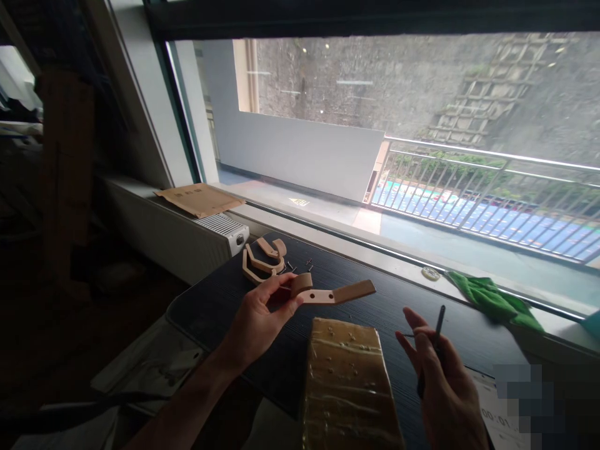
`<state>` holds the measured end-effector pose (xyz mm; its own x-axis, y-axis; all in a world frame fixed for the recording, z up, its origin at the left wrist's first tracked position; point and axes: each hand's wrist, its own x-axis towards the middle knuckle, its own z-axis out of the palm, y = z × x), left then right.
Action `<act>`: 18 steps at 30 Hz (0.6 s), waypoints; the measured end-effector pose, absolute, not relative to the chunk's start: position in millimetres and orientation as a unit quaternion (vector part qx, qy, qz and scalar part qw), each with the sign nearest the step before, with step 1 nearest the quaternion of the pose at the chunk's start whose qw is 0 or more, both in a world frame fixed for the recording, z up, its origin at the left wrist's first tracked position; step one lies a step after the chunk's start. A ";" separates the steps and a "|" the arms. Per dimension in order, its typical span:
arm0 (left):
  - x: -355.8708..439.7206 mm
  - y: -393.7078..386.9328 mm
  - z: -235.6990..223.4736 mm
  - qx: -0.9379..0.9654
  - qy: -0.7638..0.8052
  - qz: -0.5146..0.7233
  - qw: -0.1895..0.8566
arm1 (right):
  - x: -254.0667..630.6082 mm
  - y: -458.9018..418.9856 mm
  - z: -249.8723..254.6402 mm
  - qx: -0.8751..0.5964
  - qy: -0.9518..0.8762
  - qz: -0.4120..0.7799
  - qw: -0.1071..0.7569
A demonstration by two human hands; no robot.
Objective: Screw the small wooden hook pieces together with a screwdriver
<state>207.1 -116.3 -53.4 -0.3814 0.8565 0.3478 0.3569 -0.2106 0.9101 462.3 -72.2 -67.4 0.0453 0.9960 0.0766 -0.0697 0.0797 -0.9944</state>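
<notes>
My left hand pinches a bent wooden hook by its curled end, thumb and fingers closed on it. Two dark holes show in the flat middle part of this hook. To the right, my right hand is closed around a dark screwdriver, its shaft pointing up. A thin screw-like piece shows between the fingertips of that hand. Behind my left hand, more wooden hooks lie on the black table. Several loose screws are scattered beside them.
A tape-wrapped box with small holes or bits on top stands in front of me. On the windowsill are a green cloth and a tape roll. A brown envelope rests on a white heater at left.
</notes>
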 end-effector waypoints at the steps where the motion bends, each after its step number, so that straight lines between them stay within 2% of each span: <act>1: 211.2 -115.1 -53.4 0.515 0.579 0.585 0.241 | 462.4 -72.1 -66.5 -0.468 -0.494 0.482 0.552; 6: 222.5 -117.8 -73.6 0.532 0.546 0.540 0.357 | 465.7 -74.2 -72.7 -0.477 -0.527 0.443 0.546; 13: 221.0 -123.6 -93.4 0.542 0.580 0.507 0.335 | 449.4 -78.4 -80.5 -0.480 -0.648 0.278 0.522; 18: 218.9 -123.5 -91.3 0.546 0.563 0.513 0.349 | 438.9 -80.5 -79.0 -0.488 -0.634 0.283 0.529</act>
<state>218.9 -123.5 -91.3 -0.1589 0.9730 0.1675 0.2569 -0.1231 0.9586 438.9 -80.5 -79.0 0.0348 0.9181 0.3948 0.3199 0.3641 -0.8747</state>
